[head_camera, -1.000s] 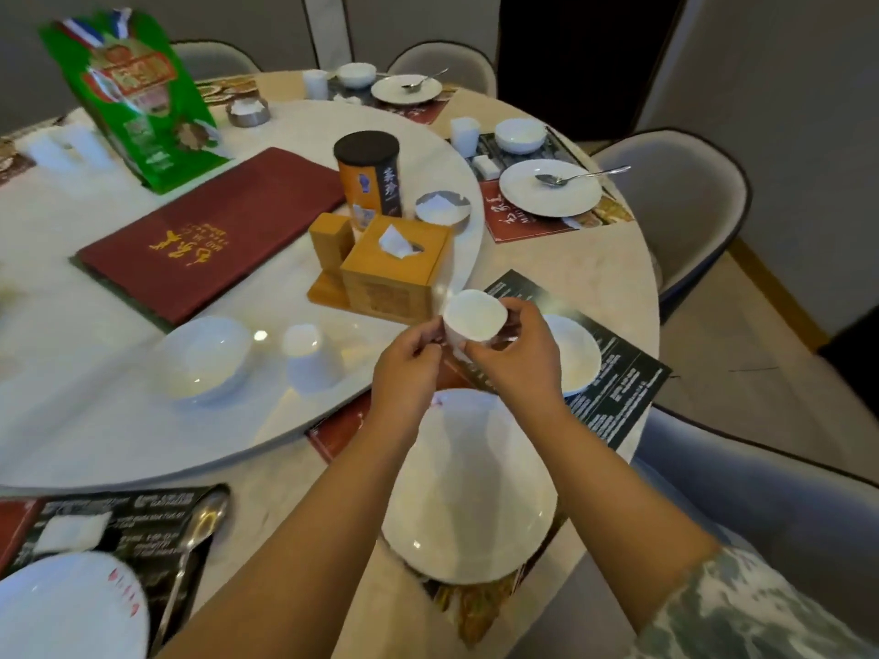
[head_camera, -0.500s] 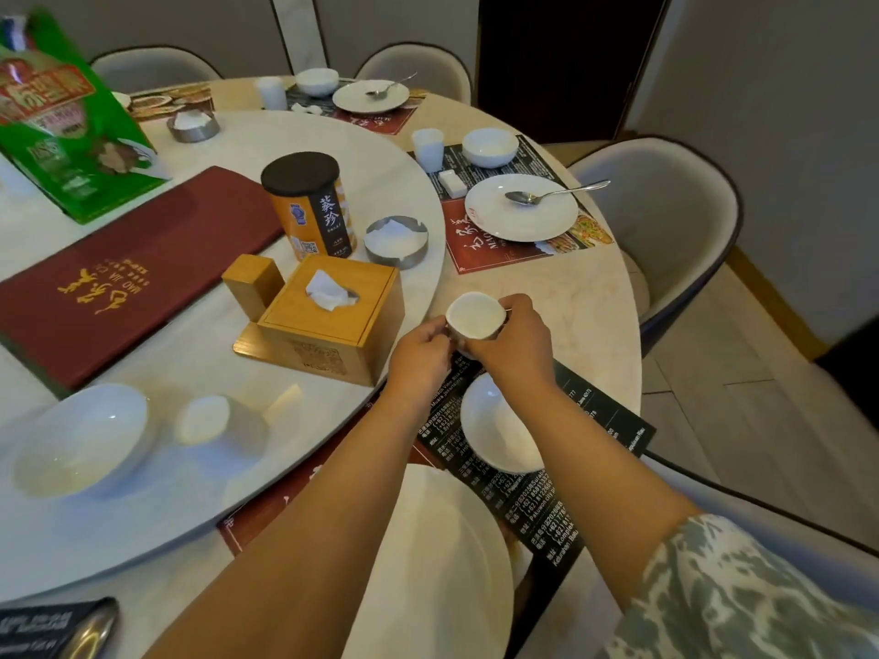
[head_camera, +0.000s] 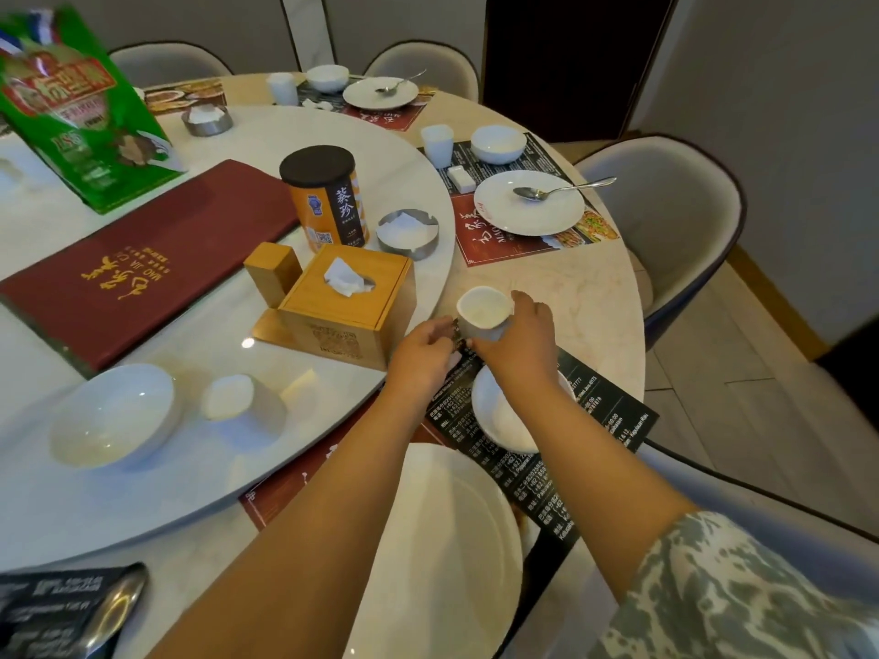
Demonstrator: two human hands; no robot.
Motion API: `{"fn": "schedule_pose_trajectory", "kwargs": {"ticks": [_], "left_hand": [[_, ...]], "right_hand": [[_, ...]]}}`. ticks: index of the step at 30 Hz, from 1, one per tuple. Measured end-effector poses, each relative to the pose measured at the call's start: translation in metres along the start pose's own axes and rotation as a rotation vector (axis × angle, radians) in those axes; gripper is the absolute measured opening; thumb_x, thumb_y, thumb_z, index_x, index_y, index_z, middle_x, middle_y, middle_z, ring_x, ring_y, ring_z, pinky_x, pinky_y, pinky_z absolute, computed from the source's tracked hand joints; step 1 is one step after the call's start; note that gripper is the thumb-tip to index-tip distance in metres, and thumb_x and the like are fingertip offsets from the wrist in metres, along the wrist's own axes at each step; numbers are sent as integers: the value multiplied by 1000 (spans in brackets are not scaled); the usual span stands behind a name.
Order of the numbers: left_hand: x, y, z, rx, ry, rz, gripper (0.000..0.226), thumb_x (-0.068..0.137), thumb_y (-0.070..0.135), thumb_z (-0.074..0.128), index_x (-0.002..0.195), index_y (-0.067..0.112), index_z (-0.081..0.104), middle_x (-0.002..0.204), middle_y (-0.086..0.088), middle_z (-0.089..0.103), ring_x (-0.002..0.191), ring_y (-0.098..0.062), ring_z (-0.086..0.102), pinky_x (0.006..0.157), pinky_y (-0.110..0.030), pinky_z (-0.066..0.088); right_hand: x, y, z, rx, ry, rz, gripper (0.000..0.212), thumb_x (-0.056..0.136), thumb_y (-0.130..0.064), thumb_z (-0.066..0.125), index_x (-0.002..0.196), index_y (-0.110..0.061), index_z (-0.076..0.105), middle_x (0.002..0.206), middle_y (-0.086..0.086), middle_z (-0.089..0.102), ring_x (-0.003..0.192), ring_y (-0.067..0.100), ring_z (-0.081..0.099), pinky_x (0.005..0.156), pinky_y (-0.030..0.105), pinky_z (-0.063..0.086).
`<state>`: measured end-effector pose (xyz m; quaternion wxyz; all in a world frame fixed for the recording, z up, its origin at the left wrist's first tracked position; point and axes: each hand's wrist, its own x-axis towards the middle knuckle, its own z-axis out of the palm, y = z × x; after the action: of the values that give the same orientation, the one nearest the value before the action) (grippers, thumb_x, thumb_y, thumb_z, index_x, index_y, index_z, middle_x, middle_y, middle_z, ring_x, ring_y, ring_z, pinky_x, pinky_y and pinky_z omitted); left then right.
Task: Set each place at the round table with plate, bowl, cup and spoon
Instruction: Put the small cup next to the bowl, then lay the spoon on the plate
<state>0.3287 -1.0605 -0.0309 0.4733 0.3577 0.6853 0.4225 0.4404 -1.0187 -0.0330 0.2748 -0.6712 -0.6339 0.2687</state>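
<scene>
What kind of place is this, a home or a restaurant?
Most likely a Chinese restaurant's dining room. A red menu folder with gold characters lies on a lazy Susan, printed placemats mark each seat, and identical place settings repeat round the table.

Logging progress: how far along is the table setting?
Done: two far places each have a plate with a spoon, a bowl and a cup. In hand: at the near place, plate and bowl are down; the right hand holds the cup. Left: no spoon there; a spare bowl sits on the turntable.
</scene>
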Motion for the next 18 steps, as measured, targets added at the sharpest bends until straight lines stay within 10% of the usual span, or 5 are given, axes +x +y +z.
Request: {"fn": "schedule_pose_trajectory", "kwargs": {"ticks": [8,18], "left_hand": [[-117,-40,-73,45,115,123,31,97,9,43,104,28,68,101,12,69,89,5,65,72,-18,54],[-264,-153,-170,432,355,337,32,90,4,53,99,30,68,100,16,63,97,1,55,83,-15,40]], "right_hand": [[-135,-19,-1,106,-74,-87,44,85,-20,71,127,-14,60,128,6,58,117,23,55,97,27,39],[-322,-20,42,112,-288,-226,18,88,-14,66,102,-20,74,107,-4,69,98,12,60,91,21,45]]}}
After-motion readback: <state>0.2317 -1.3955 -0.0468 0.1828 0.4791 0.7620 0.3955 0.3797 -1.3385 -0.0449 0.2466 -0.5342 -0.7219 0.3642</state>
